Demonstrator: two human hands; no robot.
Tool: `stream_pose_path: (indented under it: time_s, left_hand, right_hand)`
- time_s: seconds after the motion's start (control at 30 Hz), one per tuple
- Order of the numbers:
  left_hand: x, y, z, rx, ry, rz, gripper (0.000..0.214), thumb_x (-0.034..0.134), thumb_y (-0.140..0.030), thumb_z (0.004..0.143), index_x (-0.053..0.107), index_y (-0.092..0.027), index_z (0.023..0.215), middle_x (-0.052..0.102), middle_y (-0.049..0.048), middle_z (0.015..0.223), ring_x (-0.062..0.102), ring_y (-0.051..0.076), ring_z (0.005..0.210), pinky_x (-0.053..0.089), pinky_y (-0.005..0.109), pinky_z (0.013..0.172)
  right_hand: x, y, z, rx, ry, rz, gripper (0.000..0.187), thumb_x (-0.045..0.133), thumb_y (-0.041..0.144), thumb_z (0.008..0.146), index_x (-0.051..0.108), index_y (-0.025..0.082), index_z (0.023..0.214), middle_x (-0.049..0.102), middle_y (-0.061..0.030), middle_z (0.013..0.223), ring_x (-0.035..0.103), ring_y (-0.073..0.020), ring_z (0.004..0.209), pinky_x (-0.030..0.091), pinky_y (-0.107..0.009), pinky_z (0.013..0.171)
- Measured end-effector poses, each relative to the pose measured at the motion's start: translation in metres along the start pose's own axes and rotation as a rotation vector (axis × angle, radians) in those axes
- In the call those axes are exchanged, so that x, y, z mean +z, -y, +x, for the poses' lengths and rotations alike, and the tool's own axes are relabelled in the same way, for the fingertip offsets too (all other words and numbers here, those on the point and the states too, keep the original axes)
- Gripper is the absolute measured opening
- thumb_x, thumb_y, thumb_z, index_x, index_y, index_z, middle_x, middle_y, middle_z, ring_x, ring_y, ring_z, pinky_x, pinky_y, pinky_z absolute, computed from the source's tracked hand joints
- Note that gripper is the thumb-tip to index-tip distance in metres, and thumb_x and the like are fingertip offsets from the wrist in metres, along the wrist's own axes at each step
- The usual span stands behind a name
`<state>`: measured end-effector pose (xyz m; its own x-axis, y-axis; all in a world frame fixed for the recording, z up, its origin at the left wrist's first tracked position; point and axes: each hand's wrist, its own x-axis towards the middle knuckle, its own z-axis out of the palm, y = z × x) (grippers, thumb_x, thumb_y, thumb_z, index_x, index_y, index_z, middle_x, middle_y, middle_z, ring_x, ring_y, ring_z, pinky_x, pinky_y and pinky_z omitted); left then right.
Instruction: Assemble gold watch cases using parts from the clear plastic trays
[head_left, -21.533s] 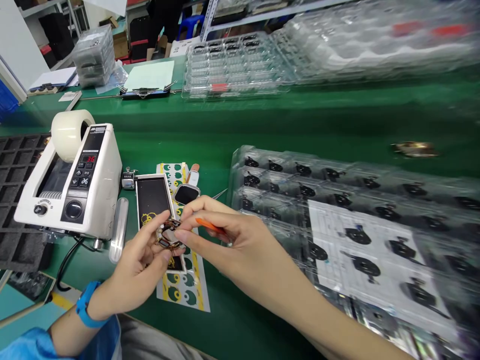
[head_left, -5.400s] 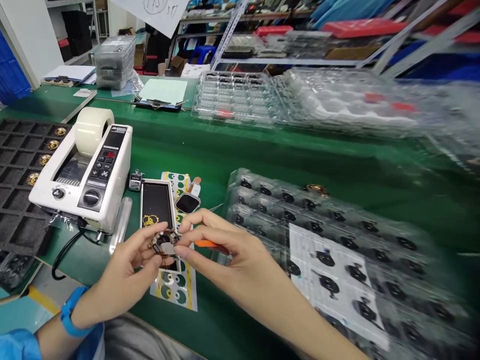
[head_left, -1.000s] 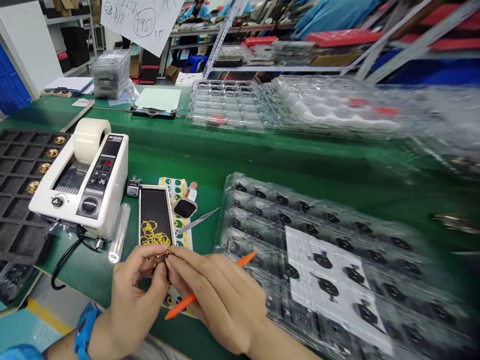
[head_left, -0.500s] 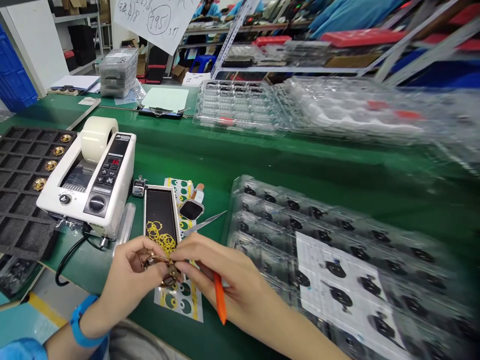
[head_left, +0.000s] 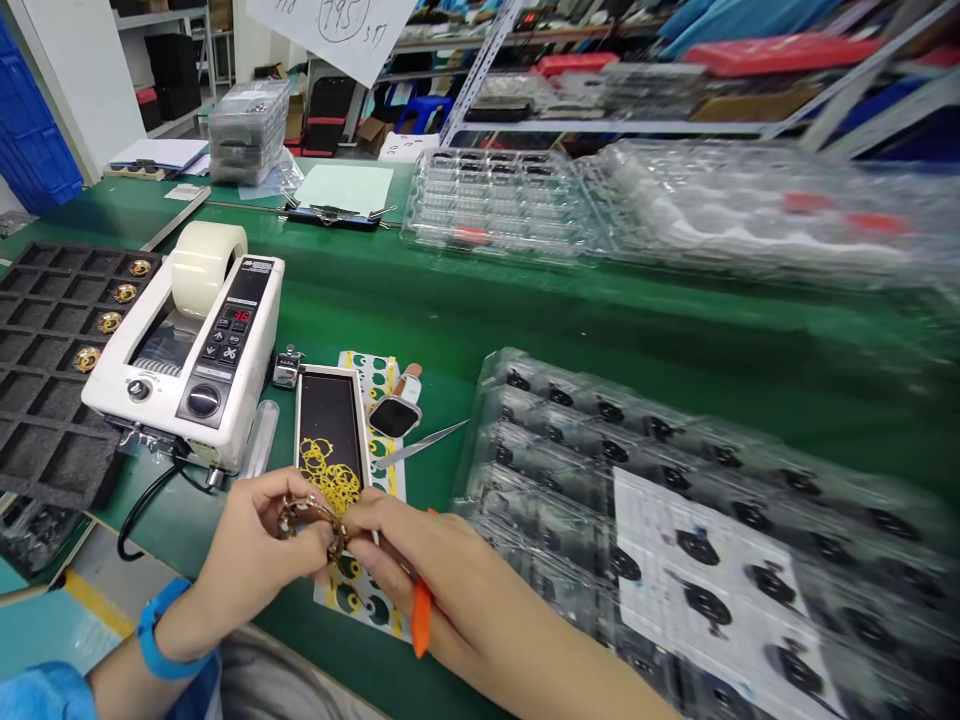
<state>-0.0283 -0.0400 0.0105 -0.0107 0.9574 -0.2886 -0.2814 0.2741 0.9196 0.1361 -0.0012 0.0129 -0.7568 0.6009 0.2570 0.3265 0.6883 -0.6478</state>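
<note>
In the head view my left hand, a blue band at its wrist, is closed round the edge of a small round brass-coloured metal part. My right hand presses its thumb and finger together at the part's right edge; whatever lies between those fingertips is hidden. Tucked under the right fingers is a slim orange tool, its end pointing down. Just beyond both hands, thin yellow rings lie in a shallow black tray with a pale rim. A sheet of yellow-and-white stickers lies partly beneath the tray.
Left stands a white tape dispenser, beside a black foam tray with several gold round parts. A smartwatch and tweezers lie right of the ring tray. Clear plastic trays holding black parts spread across the right.
The whole view has shifted slightly, so the bench appears farther right. The orange tool has swung a little left under my right hand. Both hands stay at the round metal part.
</note>
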Motion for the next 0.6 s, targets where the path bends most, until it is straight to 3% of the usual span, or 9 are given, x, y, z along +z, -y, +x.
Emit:
stream_pose_path:
  time_s: [0.17,0.3,0.37,0.47,0.53,0.6]
  left_hand:
    - [-0.001,0.003,0.000,0.088,0.017,0.060,0.005,0.063,-0.011,0.063,0.059,-0.014,0.064,0.049,-0.0045,0.061,0.047,0.005,0.042,0.038,0.017,0.040]
    - [-0.004,0.008,-0.001,0.243,-0.008,0.173,0.005,0.064,-0.014,0.075,0.068,-0.014,0.072,0.054,0.0001,0.069,0.053,0.010,0.054,0.046,0.020,0.048]
    - [-0.007,0.014,-0.002,0.408,-0.077,0.336,0.012,0.060,-0.013,0.083,0.072,-0.015,0.080,0.057,0.0023,0.074,0.057,0.012,0.062,0.048,0.021,0.055]
    - [-0.010,0.027,-0.003,0.789,-0.196,0.662,0.024,0.053,-0.008,0.090,0.071,-0.016,0.101,0.057,0.0031,0.074,0.057,0.013,0.065,0.049,0.022,0.056]
    - [-0.009,0.036,-0.002,1.039,-0.283,0.884,0.030,0.049,-0.004,0.090,0.067,-0.014,0.112,0.056,0.0025,0.070,0.055,0.013,0.061,0.047,0.022,0.052]
    - [-0.007,0.043,-0.001,1.182,-0.369,1.053,0.031,0.047,-0.003,0.090,0.064,-0.011,0.115,0.058,0.0040,0.071,0.057,0.015,0.062,0.048,0.024,0.051]
  right_hand:
    - [-0.001,0.002,0.003,0.098,0.065,0.208,0.031,0.032,0.026,0.102,0.042,0.021,0.073,0.049,0.0037,0.064,0.042,-0.0097,0.053,0.034,-0.022,0.051]
    - [0.004,0.001,0.004,0.310,-0.048,0.344,0.047,0.030,0.044,0.100,0.033,0.021,0.060,0.033,0.0043,0.053,0.031,-0.0102,0.048,0.026,-0.024,0.047]
    - [0.006,0.001,0.005,0.410,-0.121,0.360,0.050,0.033,0.052,0.097,0.035,0.021,0.058,0.030,0.0041,0.052,0.029,-0.0106,0.048,0.024,-0.025,0.046]
    - [0.010,0.004,0.004,0.494,-0.129,0.463,0.053,0.039,0.060,0.092,0.041,0.020,0.057,0.030,0.0034,0.053,0.029,-0.0111,0.050,0.027,-0.024,0.046]
    - [0.015,0.006,0.003,0.523,-0.098,0.600,0.052,0.045,0.063,0.089,0.048,0.020,0.060,0.035,0.0025,0.055,0.035,-0.0122,0.052,0.033,-0.023,0.047]
    - [0.019,0.007,0.000,0.566,-0.105,0.736,0.047,0.050,0.062,0.088,0.056,0.020,0.068,0.045,0.0009,0.060,0.042,-0.0133,0.056,0.040,-0.022,0.051]
